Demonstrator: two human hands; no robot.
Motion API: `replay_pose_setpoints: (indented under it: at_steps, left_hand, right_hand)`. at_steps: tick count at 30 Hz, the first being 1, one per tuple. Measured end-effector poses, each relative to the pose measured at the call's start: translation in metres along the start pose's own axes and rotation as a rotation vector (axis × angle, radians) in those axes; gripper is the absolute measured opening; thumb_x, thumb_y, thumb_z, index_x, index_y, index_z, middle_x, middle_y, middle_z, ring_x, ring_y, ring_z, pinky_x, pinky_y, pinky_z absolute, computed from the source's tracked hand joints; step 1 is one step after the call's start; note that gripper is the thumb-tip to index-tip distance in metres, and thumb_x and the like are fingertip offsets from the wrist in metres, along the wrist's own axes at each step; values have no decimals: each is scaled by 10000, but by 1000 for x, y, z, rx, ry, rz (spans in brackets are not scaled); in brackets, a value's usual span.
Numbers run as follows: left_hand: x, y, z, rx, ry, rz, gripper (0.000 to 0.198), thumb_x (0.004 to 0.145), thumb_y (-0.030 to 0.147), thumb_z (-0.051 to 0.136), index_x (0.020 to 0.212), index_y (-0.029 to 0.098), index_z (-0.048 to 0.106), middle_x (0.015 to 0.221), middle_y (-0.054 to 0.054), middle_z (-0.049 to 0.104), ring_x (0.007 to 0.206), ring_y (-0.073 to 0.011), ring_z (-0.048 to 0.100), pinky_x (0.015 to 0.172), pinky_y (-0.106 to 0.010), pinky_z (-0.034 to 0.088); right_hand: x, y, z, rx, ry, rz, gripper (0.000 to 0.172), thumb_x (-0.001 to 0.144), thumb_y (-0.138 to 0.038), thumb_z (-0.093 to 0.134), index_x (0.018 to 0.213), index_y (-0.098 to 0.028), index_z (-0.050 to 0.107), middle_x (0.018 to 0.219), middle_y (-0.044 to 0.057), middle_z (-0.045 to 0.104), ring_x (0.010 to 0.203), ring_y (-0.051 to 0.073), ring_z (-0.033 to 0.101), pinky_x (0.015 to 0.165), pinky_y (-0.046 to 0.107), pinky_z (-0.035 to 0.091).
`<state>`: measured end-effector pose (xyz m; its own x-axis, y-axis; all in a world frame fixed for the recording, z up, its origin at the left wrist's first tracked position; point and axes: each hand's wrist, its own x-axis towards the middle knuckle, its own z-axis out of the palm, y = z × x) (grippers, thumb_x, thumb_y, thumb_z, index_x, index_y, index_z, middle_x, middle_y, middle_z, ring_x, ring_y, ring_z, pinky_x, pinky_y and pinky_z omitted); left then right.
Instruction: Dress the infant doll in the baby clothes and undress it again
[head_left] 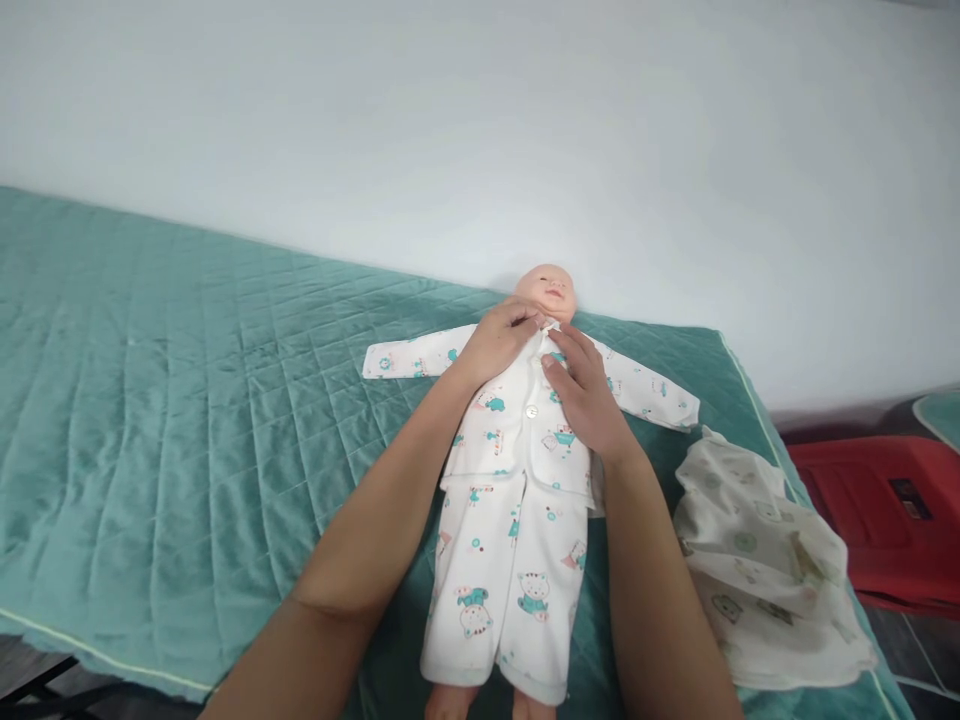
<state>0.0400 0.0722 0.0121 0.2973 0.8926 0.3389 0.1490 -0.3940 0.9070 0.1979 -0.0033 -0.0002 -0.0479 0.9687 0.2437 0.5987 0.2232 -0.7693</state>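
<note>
A baby doll (pixel 551 290) lies on its back, dressed in a white printed long-sleeved jacket (pixel 487 430) and matching trousers (pixel 480 600). At the doll's neck, my left hand (pixel 501 338) pinches the jacket's collar edge with curled fingers. My right hand (pixel 586 395) rests on the upper front, fingers stretched towards the collar and thumb apart on the cloth. A round button (pixel 532 411) shows on the front below my hands. Both sleeves spread outwards, and no doll hands show at the cuffs. Bare doll feet (pixel 450 702) stick out below the trousers.
Under the doll is a green quilted cover (pixel 225 420), which meets a pale wall (pixel 375 130) behind. To the right lies a crumpled white printed cloth (pixel 765 570) near the cover's edge. Beyond that edge sits a red plastic object (pixel 877 510), lower down.
</note>
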Motion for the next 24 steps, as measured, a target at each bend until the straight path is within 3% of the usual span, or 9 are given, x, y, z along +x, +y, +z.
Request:
replay_pose_setpoints:
  at_steps: [4,9,16,24]
  left_hand:
    - [-7,1,1,31,33,29,188,920,279,565,813,192,694,1129,-55,706,1139,-198,636,1072,-355,445]
    - [-33,11,-1,110,17,48,199,939,320,565,911,220,734,1314,-56,658,1288,-213,567,1164,-390,379]
    - [-64,12,-3,100,-13,81,240,974,350,528,1044,232,725,1420,-66,598,1370,-186,503,1209,-382,336]
    - [-65,6,-4,84,1,109,222,964,353,557,1055,225,715,1416,-82,596,1363,-188,504,1207,-389,341]
  right_hand:
    - [0,4,1,88,61,-48,470,946,-573,515,1336,-315,566,1543,65,466,1471,238,375,1238,502,285]
    - [-9,0,1,158,150,-60,417,925,-515,573,1266,-275,584,1465,94,535,1413,238,448,1210,477,335]
    - [-45,-6,6,88,177,-159,364,948,-411,563,1279,-260,579,1532,101,488,1449,234,417,1229,490,289]
    - [-59,-10,9,-30,169,-188,362,977,-424,530,1313,-297,577,1582,84,427,1484,249,368,1226,537,289]
